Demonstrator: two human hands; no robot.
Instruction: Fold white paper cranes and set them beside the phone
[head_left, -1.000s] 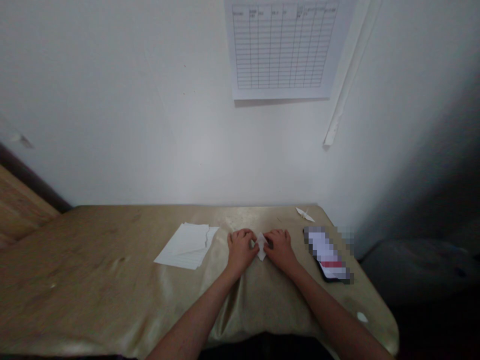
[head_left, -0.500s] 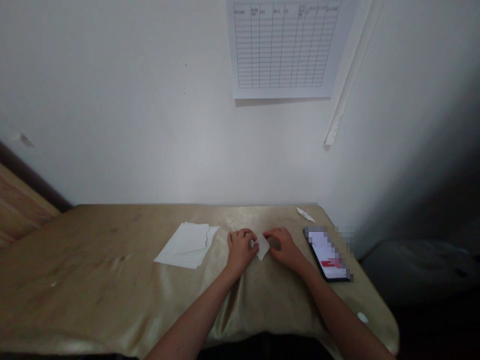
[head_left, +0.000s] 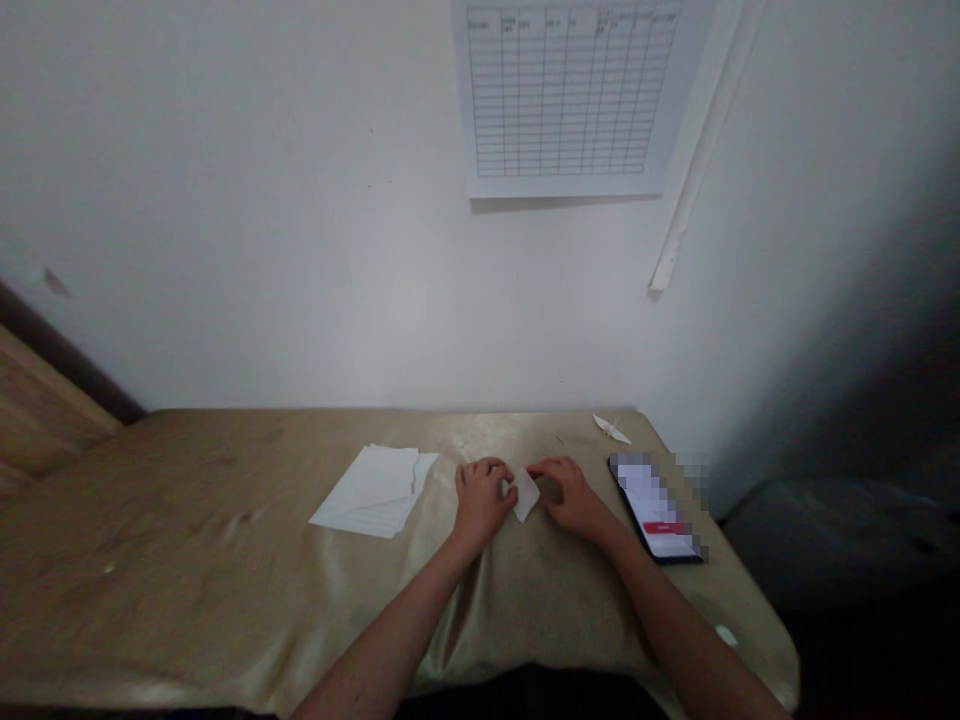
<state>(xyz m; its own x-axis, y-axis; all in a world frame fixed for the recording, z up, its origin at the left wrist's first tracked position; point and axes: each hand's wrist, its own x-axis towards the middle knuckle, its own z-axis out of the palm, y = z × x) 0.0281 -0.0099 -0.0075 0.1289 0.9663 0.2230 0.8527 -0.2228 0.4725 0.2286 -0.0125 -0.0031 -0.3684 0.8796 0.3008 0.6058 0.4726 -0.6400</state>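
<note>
Left fingers (head_left: 496, 466) hold folded paper (head_left: 528, 496) — right fingers (head_left: 559, 465) parted beside it.

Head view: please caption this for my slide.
Left hand and right hand flank a small white paper diamond on a glossy tan tabletop, near flat white paper sheets.

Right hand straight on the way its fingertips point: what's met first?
For the right hand, likely the small white paper, with the left hand beyond; depth leaves unclear whether right hand and paper touch.
</note>
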